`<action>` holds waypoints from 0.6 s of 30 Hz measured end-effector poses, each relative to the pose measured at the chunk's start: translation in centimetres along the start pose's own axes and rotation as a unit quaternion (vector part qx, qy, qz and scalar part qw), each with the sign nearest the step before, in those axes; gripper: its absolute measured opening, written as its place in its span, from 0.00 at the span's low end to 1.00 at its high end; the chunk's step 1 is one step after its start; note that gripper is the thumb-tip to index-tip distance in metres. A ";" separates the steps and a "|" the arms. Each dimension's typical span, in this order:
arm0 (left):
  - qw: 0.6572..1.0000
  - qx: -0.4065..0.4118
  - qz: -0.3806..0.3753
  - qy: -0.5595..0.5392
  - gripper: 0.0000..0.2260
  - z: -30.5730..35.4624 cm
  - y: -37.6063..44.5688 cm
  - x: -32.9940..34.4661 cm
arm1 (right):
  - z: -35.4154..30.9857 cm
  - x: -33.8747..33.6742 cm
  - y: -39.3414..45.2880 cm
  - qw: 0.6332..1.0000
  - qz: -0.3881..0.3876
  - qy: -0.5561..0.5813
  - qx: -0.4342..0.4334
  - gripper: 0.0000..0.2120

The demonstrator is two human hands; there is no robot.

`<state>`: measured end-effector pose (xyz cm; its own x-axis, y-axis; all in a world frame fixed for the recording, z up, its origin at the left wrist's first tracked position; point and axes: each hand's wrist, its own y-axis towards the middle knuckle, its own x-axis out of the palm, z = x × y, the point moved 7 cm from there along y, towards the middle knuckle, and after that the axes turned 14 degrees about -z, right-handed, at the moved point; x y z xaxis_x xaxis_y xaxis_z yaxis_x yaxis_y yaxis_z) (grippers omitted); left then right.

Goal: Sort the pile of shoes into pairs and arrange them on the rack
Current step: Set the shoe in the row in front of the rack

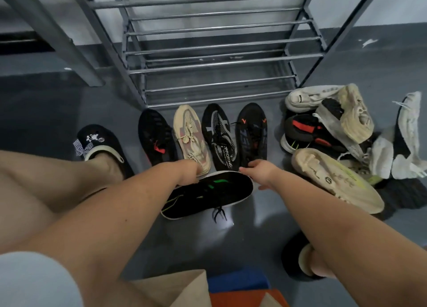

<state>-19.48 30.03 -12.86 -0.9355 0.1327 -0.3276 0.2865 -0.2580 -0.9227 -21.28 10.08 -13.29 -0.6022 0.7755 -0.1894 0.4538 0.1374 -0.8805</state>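
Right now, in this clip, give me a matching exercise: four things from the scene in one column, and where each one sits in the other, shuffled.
Things:
1. black shoe with green marks
2. beige shoe with laces
3. rack
4. heap of unsorted shoes

Places:
A. on the floor to the right of the rack
B. between the left hand and the right hand
C. standing against the wall, no shoes on its bars
D. second from the left in the row of four in front of the rack

Pairs: 1-B, 2-D, 3-C, 4-A
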 end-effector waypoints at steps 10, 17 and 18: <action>0.981 0.115 0.157 0.008 0.25 7.5 -0.3 -3.9 | 2.8 -8.4 -3.6 0.920 0.200 -0.332 0.058 0.27; 0.971 0.168 0.161 0.053 0.25 15.2 1.1 -5.1 | 9.5 -13.7 -6.8 0.936 0.247 -0.227 0.103 0.30; 0.970 0.174 0.159 0.063 0.25 16.3 1.4 -5.3 | 10.4 -14.2 -7.0 0.938 0.248 -0.217 0.111 0.30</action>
<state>-17.49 13.34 -9.13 -0.7724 0.1029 -0.6268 0.4488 -0.6097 -0.6533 -22.77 -8.30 -8.96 -0.5855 0.3799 -0.7161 0.6302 -0.3424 -0.6969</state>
